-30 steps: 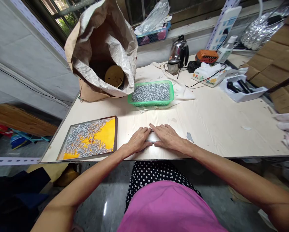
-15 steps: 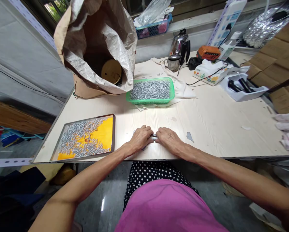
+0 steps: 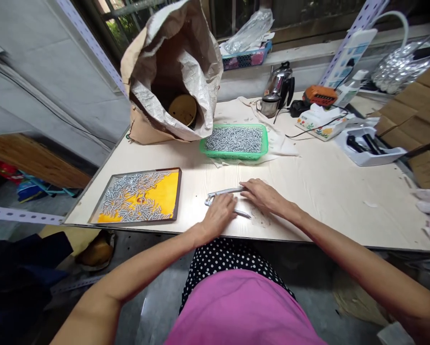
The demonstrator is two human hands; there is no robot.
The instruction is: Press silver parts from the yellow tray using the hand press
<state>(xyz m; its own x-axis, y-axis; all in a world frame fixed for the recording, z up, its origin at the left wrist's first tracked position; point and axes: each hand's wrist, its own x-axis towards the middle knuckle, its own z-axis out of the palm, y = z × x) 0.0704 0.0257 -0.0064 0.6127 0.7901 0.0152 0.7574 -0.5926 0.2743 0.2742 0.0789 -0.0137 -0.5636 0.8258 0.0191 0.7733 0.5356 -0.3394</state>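
A thin metal tool (image 3: 224, 192) with two long arms spread in a V lies on the pale wooden table (image 3: 319, 191) near its front edge. My left hand (image 3: 219, 214) rests on top of it, fingers curled over the lower arm. My right hand (image 3: 264, 196) lies flat beside it, fingers stretched, with the fingertips touching the end of the upper arm. Behind the hands stands a green basket (image 3: 232, 153) full of small silver metal parts. To the left lies a dark-framed yellow tray (image 3: 166, 191) partly covered with the same silver parts.
A big open paper sack (image 3: 203, 62) holding a round yellow container (image 3: 182, 109) stands at the back left. A kettle (image 3: 279, 85), orange device (image 3: 319, 95), tissue box (image 3: 319, 122) and white tray with black items (image 3: 366, 143) are at the back right; cardboard boxes (image 3: 412, 115) on the right.
My hands were pressed together over the tool; they have come apart and the tool's arms now show spread in a V. The view has shifted slightly.
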